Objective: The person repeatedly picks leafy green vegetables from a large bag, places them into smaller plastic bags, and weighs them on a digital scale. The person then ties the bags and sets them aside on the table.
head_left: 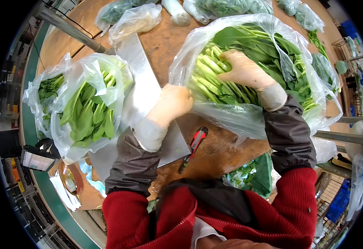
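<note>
A large clear plastic bag (181,67) lies spread around a heap of leafy greens (206,73) with thick pale stems. My right hand (242,70), in a thin glove, is down among the stems, thumb and forefinger apart; its other fingers are hidden. At the bag's left edge, my left hand (174,102), also gloved, is curled closed on the plastic. A smaller plastic bag (66,137) at left holds more leafy greens (86,112). Under my left forearm lies a flat metal sheet (141,71). Right of the sheet rests a red and black utility knife (195,144).
Several bagged greens (222,7) line the table's (159,53) far side. A metal pole (72,29) rises at upper left. A round container (71,179) and papers (61,193) sit at lower left, near a screen (36,160). A green bag (262,176) is close to my body.
</note>
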The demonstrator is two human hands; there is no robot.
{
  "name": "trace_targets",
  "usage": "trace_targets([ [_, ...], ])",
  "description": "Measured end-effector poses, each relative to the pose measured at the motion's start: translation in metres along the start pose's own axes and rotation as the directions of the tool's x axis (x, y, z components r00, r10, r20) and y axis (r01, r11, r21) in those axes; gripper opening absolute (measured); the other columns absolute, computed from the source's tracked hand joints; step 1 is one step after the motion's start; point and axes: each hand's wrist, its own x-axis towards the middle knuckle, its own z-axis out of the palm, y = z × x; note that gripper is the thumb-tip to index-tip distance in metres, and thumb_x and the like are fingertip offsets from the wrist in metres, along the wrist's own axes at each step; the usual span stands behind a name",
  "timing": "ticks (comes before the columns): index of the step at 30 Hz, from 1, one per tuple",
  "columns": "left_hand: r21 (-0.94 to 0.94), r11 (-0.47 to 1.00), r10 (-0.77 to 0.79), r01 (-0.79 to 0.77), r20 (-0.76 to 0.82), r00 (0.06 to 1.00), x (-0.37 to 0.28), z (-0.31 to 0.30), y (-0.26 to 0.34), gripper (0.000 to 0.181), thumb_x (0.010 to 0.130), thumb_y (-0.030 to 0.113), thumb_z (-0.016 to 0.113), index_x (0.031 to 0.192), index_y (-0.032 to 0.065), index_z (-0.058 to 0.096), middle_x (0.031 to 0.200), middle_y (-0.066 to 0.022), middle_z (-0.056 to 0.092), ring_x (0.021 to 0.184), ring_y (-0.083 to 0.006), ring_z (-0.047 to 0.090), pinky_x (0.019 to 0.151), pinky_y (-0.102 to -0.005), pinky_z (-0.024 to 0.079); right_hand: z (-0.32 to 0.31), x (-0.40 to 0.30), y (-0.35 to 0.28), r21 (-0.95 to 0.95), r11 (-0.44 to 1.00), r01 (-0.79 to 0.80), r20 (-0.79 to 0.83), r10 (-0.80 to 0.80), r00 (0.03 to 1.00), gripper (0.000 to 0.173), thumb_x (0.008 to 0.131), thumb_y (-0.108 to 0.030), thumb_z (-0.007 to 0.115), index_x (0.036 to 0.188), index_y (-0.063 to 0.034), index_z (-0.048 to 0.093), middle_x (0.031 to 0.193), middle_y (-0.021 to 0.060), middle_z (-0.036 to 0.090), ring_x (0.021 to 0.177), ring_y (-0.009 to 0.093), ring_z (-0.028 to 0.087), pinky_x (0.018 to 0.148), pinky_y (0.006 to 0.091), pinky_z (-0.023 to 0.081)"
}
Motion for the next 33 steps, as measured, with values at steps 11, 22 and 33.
trace_targets([
  [11,-0.14,0.987,0.03,-0.077,-0.314,0.949,0.072,-0.007,0.039,0.028,0.085,0.025,0.055,0.1,0.0025,0.066,0.115,-0.0143,0.059,0.108,-0.0335,0.055,0.095,-0.0411,0.044,-0.013,0.011,0.032,0.053,0.967,-0.251,0.054,0.248,0.967,0.088,0.072,-0.03,0.073,0.143,0.0023,0.033,0.138,0.0265,0.045,0.128,0.036,0.045,0.106,0.0358,0.036],
  [22,-0.026,0.994,0.099,-0.106,-0.194,0.976,0.12,-0.03,0.036,0.04,0.081,0.022,0.054,0.116,0.0054,0.062,0.119,-0.0152,0.059,0.115,-0.0328,0.053,0.094,-0.0417,0.045,-0.003,0.008,0.046,-0.185,0.95,-0.251,0.07,0.268,0.961,0.082,0.064,-0.04,0.072,0.13,0.0025,0.047,0.121,0.0249,0.055,0.117,0.035,0.052,0.097,0.0396,0.044],
  [33,-0.039,0.986,0.144,-0.161,-0.274,0.951,0.1,-0.022,0.038,0.03,0.077,0.018,0.057,0.104,0.0056,0.062,0.115,-0.0144,0.054,0.11,-0.0335,0.051,0.096,-0.0438,0.041,-0.017,-0.019,0.046,-0.035,0.995,-0.099,-0.112,0.094,0.989,0.058,0.067,-0.015,0.072,0.121,-0.0012,0.054,0.108,0.017,0.061,0.099,0.029,0.06,0.088,0.0351,0.047],
])
